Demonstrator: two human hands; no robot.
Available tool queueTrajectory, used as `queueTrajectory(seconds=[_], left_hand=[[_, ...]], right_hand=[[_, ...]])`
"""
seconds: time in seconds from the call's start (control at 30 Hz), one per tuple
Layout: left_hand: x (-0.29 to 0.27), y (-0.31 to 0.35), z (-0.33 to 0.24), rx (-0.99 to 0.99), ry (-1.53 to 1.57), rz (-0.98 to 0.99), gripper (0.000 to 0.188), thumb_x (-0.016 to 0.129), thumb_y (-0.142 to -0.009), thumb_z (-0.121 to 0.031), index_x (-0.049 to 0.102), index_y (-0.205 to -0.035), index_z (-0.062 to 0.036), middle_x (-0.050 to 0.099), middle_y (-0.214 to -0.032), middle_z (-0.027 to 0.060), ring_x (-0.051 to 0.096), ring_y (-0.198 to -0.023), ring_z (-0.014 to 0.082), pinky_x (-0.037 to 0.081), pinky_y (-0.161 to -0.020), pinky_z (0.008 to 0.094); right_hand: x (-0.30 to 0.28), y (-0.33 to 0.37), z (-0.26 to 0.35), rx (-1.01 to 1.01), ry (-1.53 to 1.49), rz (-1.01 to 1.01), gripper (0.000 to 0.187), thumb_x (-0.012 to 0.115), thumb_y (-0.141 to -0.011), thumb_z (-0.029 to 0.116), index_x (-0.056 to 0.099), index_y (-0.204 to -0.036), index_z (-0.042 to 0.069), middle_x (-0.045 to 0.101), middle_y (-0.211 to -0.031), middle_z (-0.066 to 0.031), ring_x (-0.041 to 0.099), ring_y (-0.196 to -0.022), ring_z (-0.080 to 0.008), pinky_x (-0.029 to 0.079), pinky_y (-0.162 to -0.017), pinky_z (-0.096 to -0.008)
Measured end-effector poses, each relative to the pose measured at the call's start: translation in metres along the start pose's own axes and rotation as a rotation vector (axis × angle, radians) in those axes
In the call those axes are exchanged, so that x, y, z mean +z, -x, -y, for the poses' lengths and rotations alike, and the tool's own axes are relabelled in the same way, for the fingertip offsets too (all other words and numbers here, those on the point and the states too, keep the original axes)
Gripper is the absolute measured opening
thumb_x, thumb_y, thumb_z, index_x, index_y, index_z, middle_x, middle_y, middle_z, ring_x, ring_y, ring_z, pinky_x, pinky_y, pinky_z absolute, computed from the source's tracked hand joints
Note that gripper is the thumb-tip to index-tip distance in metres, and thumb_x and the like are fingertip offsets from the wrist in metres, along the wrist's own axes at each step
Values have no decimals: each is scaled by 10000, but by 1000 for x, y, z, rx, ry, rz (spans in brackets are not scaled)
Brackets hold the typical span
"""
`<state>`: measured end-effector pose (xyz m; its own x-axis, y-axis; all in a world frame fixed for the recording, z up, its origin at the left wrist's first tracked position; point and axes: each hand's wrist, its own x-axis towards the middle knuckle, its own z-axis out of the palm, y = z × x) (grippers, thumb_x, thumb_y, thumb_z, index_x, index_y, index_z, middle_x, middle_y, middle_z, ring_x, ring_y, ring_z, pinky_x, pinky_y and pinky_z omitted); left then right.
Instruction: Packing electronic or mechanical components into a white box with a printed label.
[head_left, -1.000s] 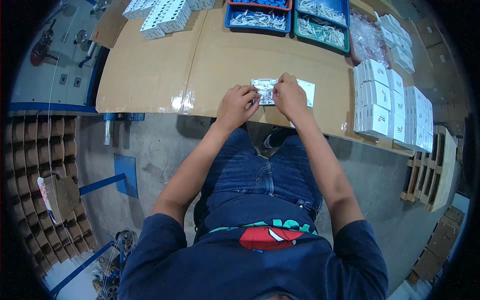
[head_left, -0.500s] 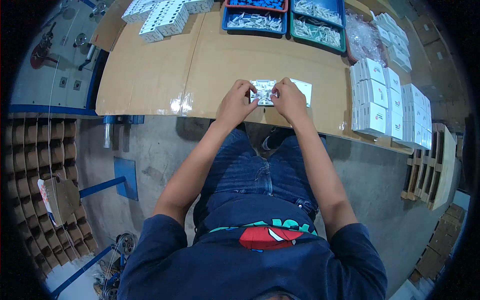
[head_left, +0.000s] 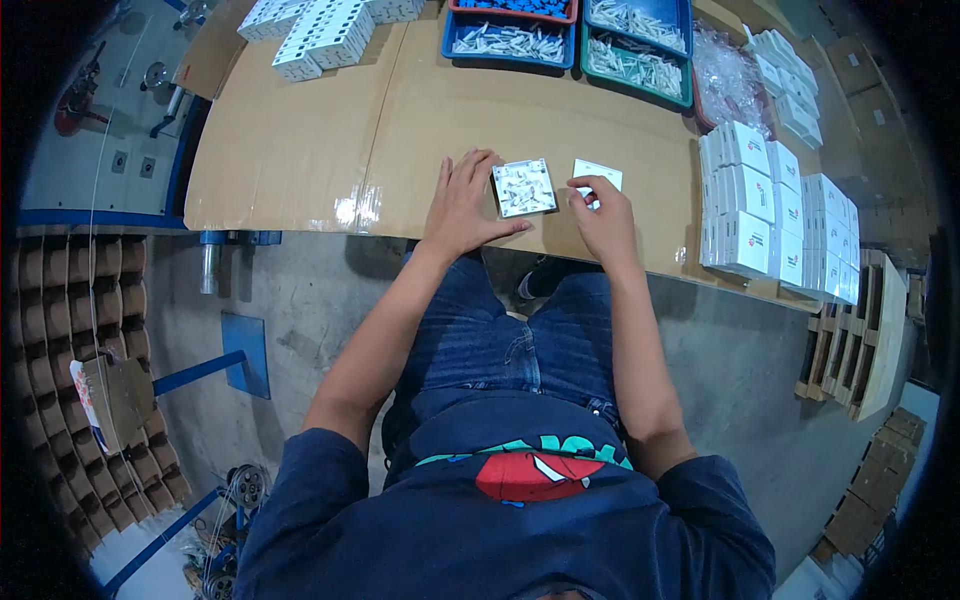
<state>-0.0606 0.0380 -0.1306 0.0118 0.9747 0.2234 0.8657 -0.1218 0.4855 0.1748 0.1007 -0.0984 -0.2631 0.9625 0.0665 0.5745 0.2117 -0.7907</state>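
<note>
While the left hand (head_left: 463, 205) lies spread open beside the housing (head_left: 523, 188), upper centre, probably to steady it, the right hand (head_left: 605, 218) curls over the plate (head_left: 600, 170), just right; its grip cannot be told. Trays (head_left: 510, 65) sit at top, presumably for reach.

Navy T-shirt (head_left: 420, 530), blue jeans (head_left: 465, 345)

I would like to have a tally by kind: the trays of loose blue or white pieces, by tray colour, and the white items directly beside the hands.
Blue trays: 2
Red tray: 1
Green tray: 1
Open white square unit: 1
Flat white plate: 1
Total: 6
</note>
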Motion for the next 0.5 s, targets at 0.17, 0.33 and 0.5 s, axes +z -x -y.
queueTrajectory(seconds=[0.17, 0.33, 0.5], left_hand=[[-2, -11, -2, 18, -9, -51, 1019, 851, -651, -658, 519, -1406, -60, 478, -1491, 118, 430, -1445, 313, 235, -1212, 642], [-6, -12, -1, -27, -24, -8, 1041, 818, -673, -688, 507, -1432, -46, 482, -1511, 127, 379, -1489, 294, 212, -1242, 589], [-8, -10, -7, -37, -46, 20, 1025, 803, -682, -703, 520, -1422, -52, 501, -1498, 129, 386, -1486, 298, 219, -1243, 569]], right_hand=[[-6, -2, -2, 28, -95, -10, 200, 691, -938, 188, 739, -1069, 44, 731, -946, -120, 674, -759, -207, 547, -718, -336], [0, -27, -9, 37, -149, -8, 183, 687, -942, 158, 740, -1061, 30, 746, -936, -105, 684, -769, -189, 547, -720, -327], [-2, -76, -7, -7, -190, -26, 179, 690, -941, 152, 738, -1061, 28, 750, -918, -108, 691, -770, -187, 551, -727, -326]])
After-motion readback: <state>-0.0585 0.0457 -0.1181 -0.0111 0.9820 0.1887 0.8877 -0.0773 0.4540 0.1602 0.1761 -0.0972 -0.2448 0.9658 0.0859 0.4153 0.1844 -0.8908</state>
